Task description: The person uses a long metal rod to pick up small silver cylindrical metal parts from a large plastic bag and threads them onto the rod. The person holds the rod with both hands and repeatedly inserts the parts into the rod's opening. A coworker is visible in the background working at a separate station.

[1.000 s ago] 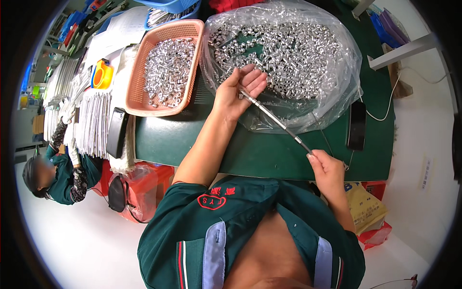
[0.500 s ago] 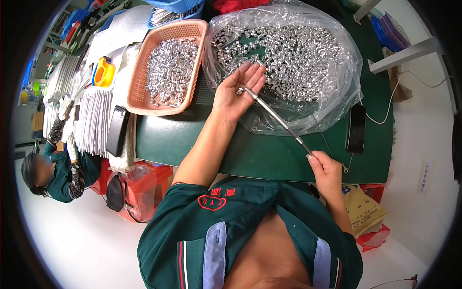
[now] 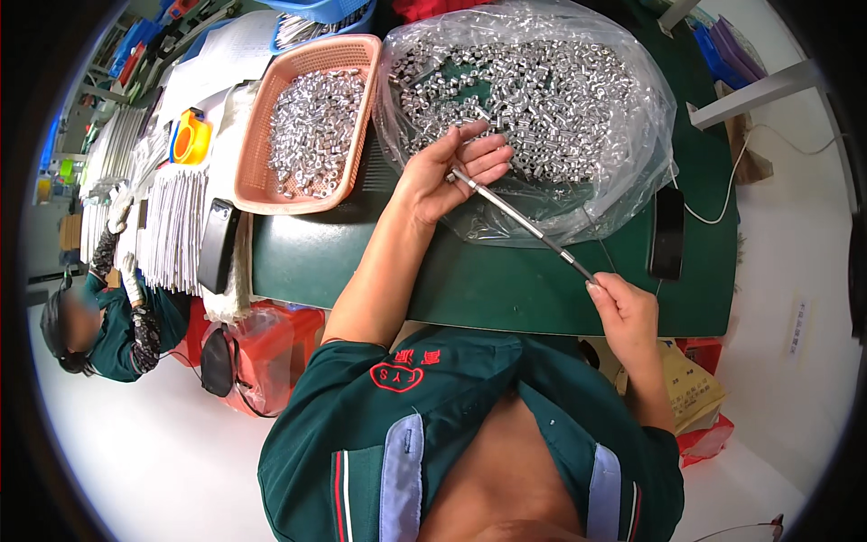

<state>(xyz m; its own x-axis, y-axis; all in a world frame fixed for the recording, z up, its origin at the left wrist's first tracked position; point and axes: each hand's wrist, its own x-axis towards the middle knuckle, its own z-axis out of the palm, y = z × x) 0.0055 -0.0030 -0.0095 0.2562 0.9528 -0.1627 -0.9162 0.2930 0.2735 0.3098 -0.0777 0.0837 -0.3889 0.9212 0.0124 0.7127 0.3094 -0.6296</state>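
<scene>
My left hand [image 3: 432, 181] is palm up over the near edge of a clear plastic bag [image 3: 664, 117], its fingers stretched out and slightly curved. A slim silver metal rod [image 3: 517, 215] slants across, its far tip resting at the left palm. Closed round the rod's dark near end is my right hand [image 3: 630, 314], near the table's front edge. Heaped in the opened bag are many small shiny metal sleeves [image 3: 569, 108]. Whether any sleeve lies in the left palm cannot be made out.
An orange plastic basket [image 3: 242, 163] of similar sleeves stands left of the bag on the green table [image 3: 379, 271]. A black phone [image 3: 666, 233] lies at the right. Farther left are a yellow tape dispenser [image 3: 191, 137], stacked white sheets [image 3: 173, 226] and a co-worker in gloves [image 3: 117, 316].
The left fingers have turned to the right and curved a little. The right hand has shifted slightly right, with the rod's tip still at the left palm.
</scene>
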